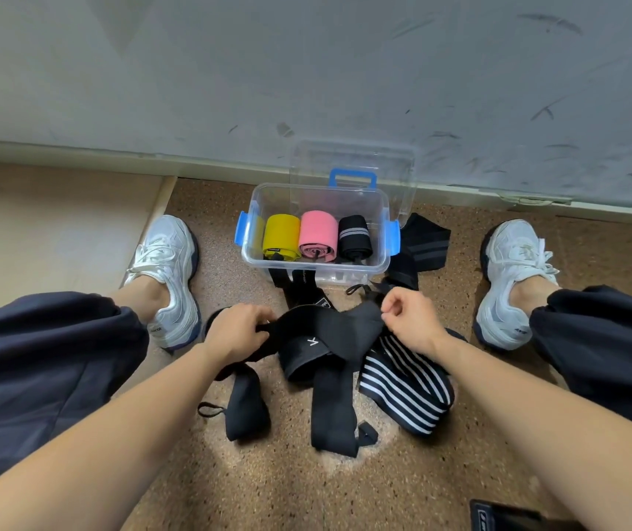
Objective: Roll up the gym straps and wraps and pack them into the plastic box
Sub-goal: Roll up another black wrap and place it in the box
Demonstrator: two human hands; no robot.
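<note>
A clear plastic box (pixel 377 264) with blue latches stands on the floor by the wall. Inside lie a yellow roll (pixel 280 235), a pink roll (pixel 319 233) and a black roll with grey stripes (pixel 354 235). In front of it is a heap of loose black straps. My left hand (pixel 237 329) grips the left end of a black wrap (pixel 325 331) with a white letter. My right hand (pixel 410 320) pinches the same wrap's right end. A black wrap with white stripes (pixel 406 392) lies under my right wrist. Two more black straps (pixel 247 408) (pixel 333 412) trail toward me.
The box's clear lid (pixel 352 162) with a blue handle leans against the grey wall behind it. Another black wrap with grey stripes (pixel 421 243) lies right of the box. My legs and white shoes (pixel 170 277) (pixel 509 277) flank the heap. A dark object (pixel 498 515) sits at the bottom right.
</note>
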